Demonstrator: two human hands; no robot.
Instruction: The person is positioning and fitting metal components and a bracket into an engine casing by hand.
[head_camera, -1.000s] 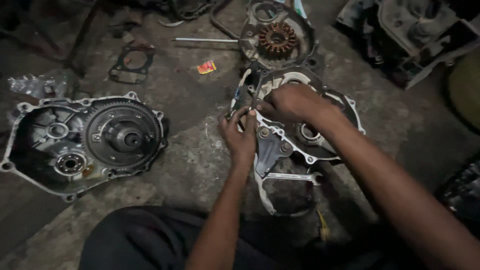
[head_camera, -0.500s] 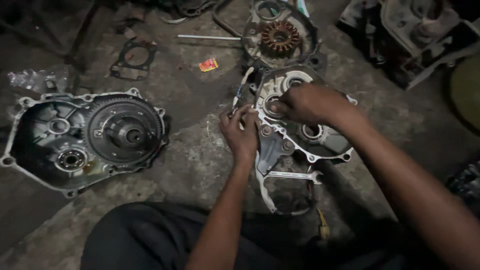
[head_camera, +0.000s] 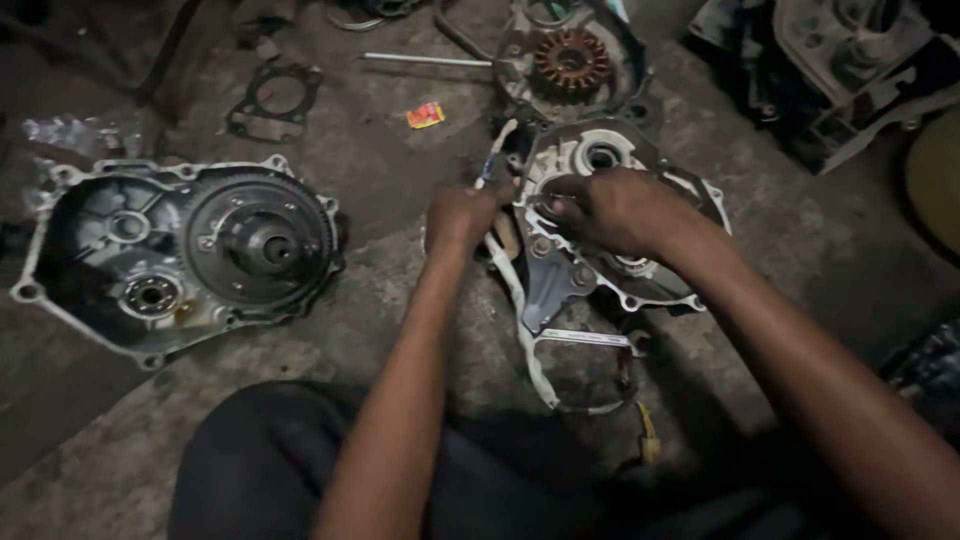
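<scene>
A: What is lying biggest on the concrete floor (head_camera: 400, 300) here?

B: The left-hand engine crankcase half (head_camera: 175, 255), with its round toothed gear facing up, is sitting well apart from both hands. The second crankcase cover (head_camera: 640, 270), the one being worked on, is lying straight ahead of the person, its long axis running from the far round bore down toward the knees.

A: And the hands?

B: The right hand (head_camera: 610, 210) is resting on top of that cover, fingers curled down onto its upper middle, just below the bore. Whether they are pinching a small part I cannot tell; the knuckles are hiding it. The left hand (head_camera: 462, 215) is sitting at the cover's left edge, fingers closed around the white sleeved wire harness (head_camera: 520, 320) that is trailing down along that side and looping under the cover's lower end.

A: So which hand is nearer the work?

B: The right one is on it; the left is touching only the edge and the wire.

A: Anything beyond?

B: A stator (head_camera: 570, 60) with copper-coloured windings is lying in its housing just past the cover. A black gasket (head_camera: 272, 100) is lying far left, a thin metal rod (head_camera: 430, 60) beside it.

A: Any packaging?

B: Only a small crumpled wrapper (head_camera: 425, 114), red and yellow, is lying between the gasket and the stator, and a yellow connector (head_camera: 650, 435) is hanging at the harness end.
</scene>
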